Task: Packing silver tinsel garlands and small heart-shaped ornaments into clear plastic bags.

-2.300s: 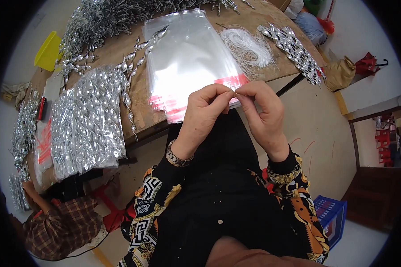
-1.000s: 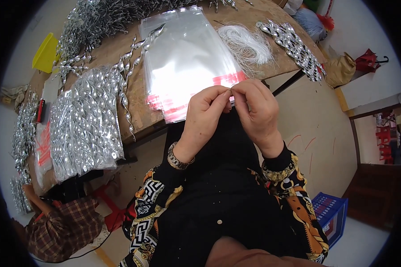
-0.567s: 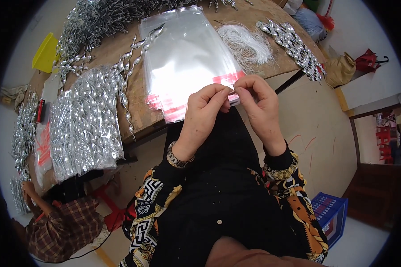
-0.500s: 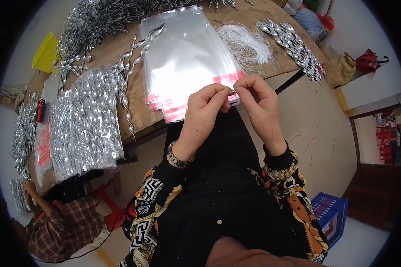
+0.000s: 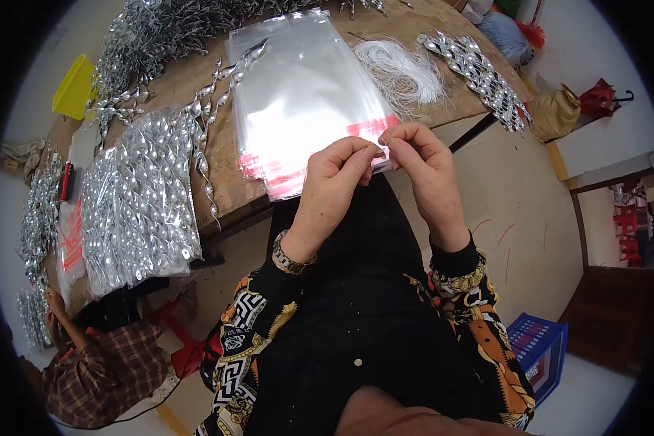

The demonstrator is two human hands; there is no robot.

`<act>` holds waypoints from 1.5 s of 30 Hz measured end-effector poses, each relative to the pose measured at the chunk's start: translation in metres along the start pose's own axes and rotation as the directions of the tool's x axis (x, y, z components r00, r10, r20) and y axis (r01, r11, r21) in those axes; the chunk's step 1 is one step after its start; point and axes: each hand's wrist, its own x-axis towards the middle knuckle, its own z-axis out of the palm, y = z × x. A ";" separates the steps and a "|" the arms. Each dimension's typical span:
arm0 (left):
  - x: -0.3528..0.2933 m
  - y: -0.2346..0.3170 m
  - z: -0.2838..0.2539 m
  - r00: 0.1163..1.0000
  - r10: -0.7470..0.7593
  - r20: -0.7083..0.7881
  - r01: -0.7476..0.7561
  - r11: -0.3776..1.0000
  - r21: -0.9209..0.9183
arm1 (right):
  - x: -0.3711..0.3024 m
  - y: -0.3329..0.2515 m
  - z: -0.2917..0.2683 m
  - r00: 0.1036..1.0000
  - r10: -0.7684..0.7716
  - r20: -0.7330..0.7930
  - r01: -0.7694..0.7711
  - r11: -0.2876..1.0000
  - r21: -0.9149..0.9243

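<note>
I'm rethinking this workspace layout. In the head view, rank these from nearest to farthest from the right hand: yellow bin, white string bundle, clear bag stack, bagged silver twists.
From the right hand:
1. Clear bag stack, just beyond it, to the left
2. White string bundle, ahead of it
3. Bagged silver twists, well to the left
4. Yellow bin, far upper left

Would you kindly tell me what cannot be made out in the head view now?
In the head view:
- What the left hand and right hand pinch: too small, mostly covered by the hands.
- Clear bags' near edge: partly behind the hands.
- Silver tinsel heap's far end: cut off by the top edge.
</note>
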 end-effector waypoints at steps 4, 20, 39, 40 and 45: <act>0.000 0.000 0.001 1.000 0.011 -0.010 -0.011 1.000 -0.002 | 0.000 0.001 0.000 1.000 0.028 -0.003 -0.028 0.997 0.068; 0.002 0.000 -0.001 0.999 0.001 -0.044 -0.003 0.999 -0.045 | 0.001 0.007 0.000 1.000 -0.001 -0.013 0.003 0.986 0.164; 0.002 -0.001 0.000 0.999 0.000 -0.035 -0.002 0.998 -0.066 | 0.004 0.009 -0.004 0.998 0.057 0.023 -0.059 0.990 0.128; 0.002 -0.001 0.000 0.999 -0.003 -0.036 0.000 0.998 -0.060 | 0.004 0.010 -0.005 0.998 0.058 0.025 -0.060 0.991 0.123; 0.002 -0.001 0.000 1.000 -0.007 -0.021 0.006 0.999 -0.053 | 0.004 0.008 -0.004 0.998 0.065 0.008 -0.066 0.988 0.143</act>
